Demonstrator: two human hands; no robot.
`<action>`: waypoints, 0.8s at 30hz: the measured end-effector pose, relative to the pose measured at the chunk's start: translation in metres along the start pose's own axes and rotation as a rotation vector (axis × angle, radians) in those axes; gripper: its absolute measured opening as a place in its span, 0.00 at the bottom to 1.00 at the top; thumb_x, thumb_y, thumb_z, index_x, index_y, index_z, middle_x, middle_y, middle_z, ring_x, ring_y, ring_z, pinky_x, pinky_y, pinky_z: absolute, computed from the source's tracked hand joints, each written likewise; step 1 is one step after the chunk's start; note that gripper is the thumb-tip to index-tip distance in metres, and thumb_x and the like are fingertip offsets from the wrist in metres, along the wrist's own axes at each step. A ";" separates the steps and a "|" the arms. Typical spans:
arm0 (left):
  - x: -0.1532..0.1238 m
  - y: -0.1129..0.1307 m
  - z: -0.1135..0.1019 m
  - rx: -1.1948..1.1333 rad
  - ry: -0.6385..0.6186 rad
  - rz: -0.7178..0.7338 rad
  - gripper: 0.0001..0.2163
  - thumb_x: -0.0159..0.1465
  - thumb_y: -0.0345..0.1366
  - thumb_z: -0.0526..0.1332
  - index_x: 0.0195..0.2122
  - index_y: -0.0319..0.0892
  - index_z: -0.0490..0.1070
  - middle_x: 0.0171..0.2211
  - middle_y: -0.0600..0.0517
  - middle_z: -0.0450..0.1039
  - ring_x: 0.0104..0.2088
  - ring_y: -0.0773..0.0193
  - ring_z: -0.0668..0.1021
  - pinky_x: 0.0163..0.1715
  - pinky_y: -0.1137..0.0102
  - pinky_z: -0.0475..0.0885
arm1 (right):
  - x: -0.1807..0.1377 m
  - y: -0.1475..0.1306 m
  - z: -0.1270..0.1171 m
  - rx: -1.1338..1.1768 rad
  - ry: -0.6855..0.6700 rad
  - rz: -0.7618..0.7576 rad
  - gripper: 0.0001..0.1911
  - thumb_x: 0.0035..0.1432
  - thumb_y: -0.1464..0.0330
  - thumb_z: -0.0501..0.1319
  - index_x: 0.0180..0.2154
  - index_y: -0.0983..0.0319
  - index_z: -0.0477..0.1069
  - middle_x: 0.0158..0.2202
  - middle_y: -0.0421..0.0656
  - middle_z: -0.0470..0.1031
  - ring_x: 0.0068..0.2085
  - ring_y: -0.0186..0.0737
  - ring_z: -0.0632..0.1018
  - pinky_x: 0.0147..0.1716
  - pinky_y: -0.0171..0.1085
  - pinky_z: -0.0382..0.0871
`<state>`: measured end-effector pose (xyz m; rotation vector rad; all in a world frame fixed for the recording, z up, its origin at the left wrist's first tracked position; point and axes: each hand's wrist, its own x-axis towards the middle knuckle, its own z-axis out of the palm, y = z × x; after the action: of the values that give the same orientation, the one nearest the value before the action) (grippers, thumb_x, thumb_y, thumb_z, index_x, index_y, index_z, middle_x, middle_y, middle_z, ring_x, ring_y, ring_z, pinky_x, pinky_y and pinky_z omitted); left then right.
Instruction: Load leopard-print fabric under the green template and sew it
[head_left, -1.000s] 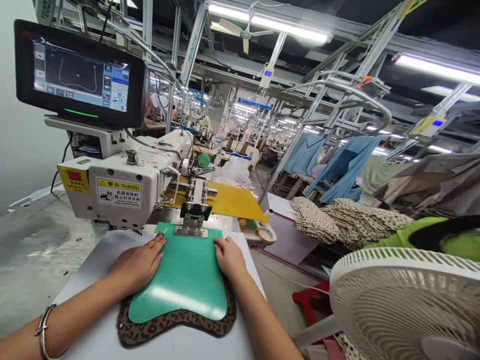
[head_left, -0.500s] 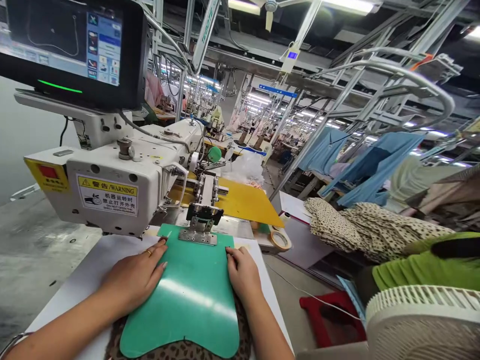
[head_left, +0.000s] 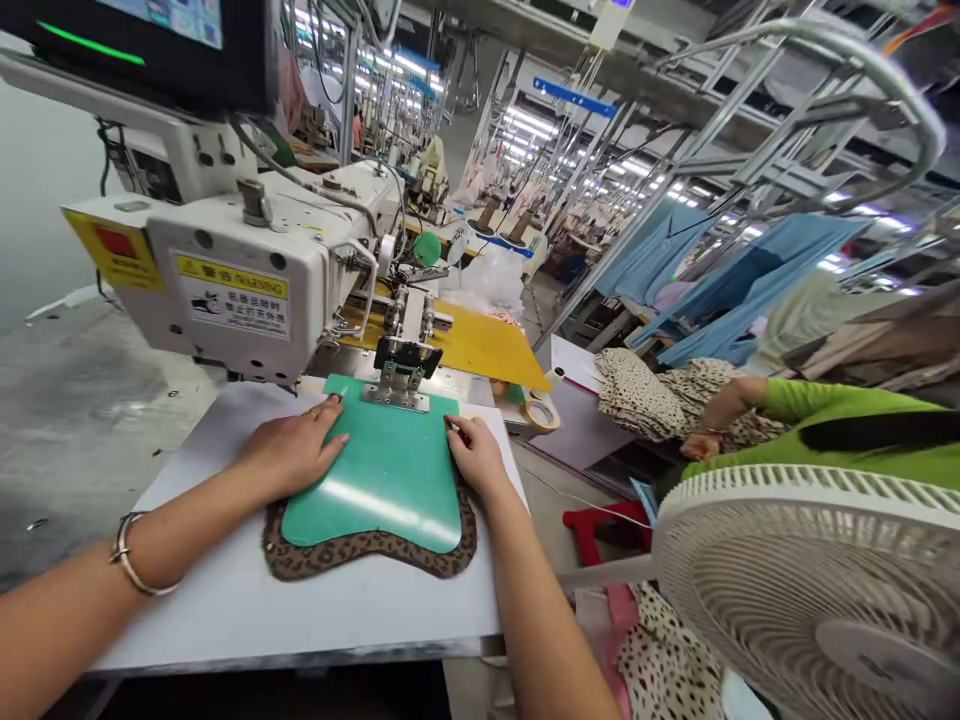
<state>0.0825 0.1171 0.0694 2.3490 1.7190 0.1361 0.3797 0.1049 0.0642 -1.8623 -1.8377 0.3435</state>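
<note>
A green plastic template (head_left: 382, 475) lies flat on a piece of leopard-print fabric (head_left: 360, 552) on the white work table (head_left: 322, 610). The template's far end sits under the metal clamp (head_left: 397, 385) of a white sewing machine (head_left: 247, 275). My left hand (head_left: 296, 450) rests palm down on the template's left edge, fingers spread. My right hand (head_left: 474, 455) presses on the template's right edge, fingertips at the rim. Neither hand holds anything. The fabric shows only as a border around the template.
A white fan (head_left: 810, 590) stands close at the right. A person in a green sleeve (head_left: 840, 405) handles spotted fabric (head_left: 652, 385) beyond it. A tape roll (head_left: 541, 413), a yellow board (head_left: 480, 345) and a red stool (head_left: 600, 525) lie right of the machine. A monitor (head_left: 150, 40) hangs top left.
The view has tilted down and shifted, showing more of the table front. Both hands stay on the template edges. The person's arm at the right has come into view.
</note>
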 end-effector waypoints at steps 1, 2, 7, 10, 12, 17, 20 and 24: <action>-0.004 -0.001 -0.004 -0.003 -0.010 0.013 0.30 0.69 0.47 0.44 0.69 0.38 0.56 0.72 0.45 0.52 0.66 0.44 0.67 0.59 0.51 0.70 | -0.008 0.001 -0.007 0.021 -0.009 -0.005 0.20 0.63 0.68 0.57 0.55 0.62 0.74 0.42 0.45 0.77 0.42 0.41 0.78 0.44 0.37 0.72; -0.012 -0.002 -0.009 -0.006 -0.016 0.029 0.30 0.69 0.47 0.45 0.69 0.39 0.56 0.72 0.44 0.49 0.66 0.45 0.67 0.60 0.53 0.69 | -0.021 0.002 -0.014 0.037 -0.012 -0.011 0.21 0.62 0.67 0.58 0.56 0.62 0.74 0.44 0.45 0.77 0.43 0.41 0.78 0.43 0.37 0.73; -0.085 -0.026 -0.004 -0.003 0.040 0.156 0.29 0.66 0.51 0.54 0.68 0.54 0.59 0.74 0.51 0.43 0.64 0.44 0.69 0.61 0.54 0.68 | -0.127 0.017 -0.026 0.031 0.058 -0.017 0.19 0.64 0.60 0.55 0.49 0.61 0.76 0.38 0.46 0.79 0.32 0.42 0.78 0.33 0.40 0.73; -0.124 -0.044 0.023 0.019 0.199 0.284 0.26 0.67 0.52 0.56 0.65 0.57 0.63 0.68 0.50 0.61 0.64 0.46 0.70 0.62 0.54 0.67 | -0.177 0.024 -0.012 0.022 0.277 -0.075 0.16 0.68 0.61 0.52 0.42 0.60 0.76 0.35 0.44 0.78 0.35 0.43 0.79 0.36 0.40 0.72; -0.136 -0.051 0.037 0.030 0.306 0.289 0.24 0.67 0.52 0.56 0.64 0.57 0.65 0.66 0.49 0.65 0.62 0.46 0.72 0.61 0.52 0.68 | -0.190 0.023 -0.003 0.036 0.394 -0.137 0.15 0.69 0.62 0.52 0.41 0.61 0.75 0.34 0.44 0.78 0.36 0.42 0.79 0.37 0.39 0.71; -0.142 -0.052 0.042 0.016 0.433 0.391 0.19 0.69 0.43 0.55 0.60 0.57 0.70 0.64 0.50 0.68 0.58 0.51 0.75 0.56 0.57 0.72 | -0.186 0.014 0.001 0.040 0.486 -0.175 0.12 0.70 0.65 0.53 0.40 0.61 0.74 0.33 0.43 0.77 0.33 0.39 0.78 0.36 0.37 0.70; -0.145 -0.053 0.038 -0.006 0.455 0.511 0.14 0.69 0.39 0.56 0.51 0.57 0.77 0.57 0.53 0.74 0.51 0.57 0.79 0.51 0.63 0.74 | -0.185 0.013 0.000 0.018 0.491 -0.186 0.13 0.70 0.65 0.52 0.39 0.62 0.74 0.32 0.42 0.76 0.31 0.38 0.77 0.35 0.37 0.70; -0.147 -0.052 0.039 -0.037 0.462 0.563 0.12 0.69 0.37 0.56 0.47 0.53 0.78 0.50 0.52 0.79 0.48 0.59 0.80 0.49 0.66 0.74 | -0.187 0.013 0.001 -0.003 0.487 -0.191 0.13 0.70 0.66 0.52 0.39 0.62 0.73 0.32 0.43 0.76 0.31 0.38 0.77 0.34 0.36 0.69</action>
<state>-0.0032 -0.0121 0.0276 2.8634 1.1226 0.8495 0.3797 -0.0789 0.0264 -1.5773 -1.6504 -0.1693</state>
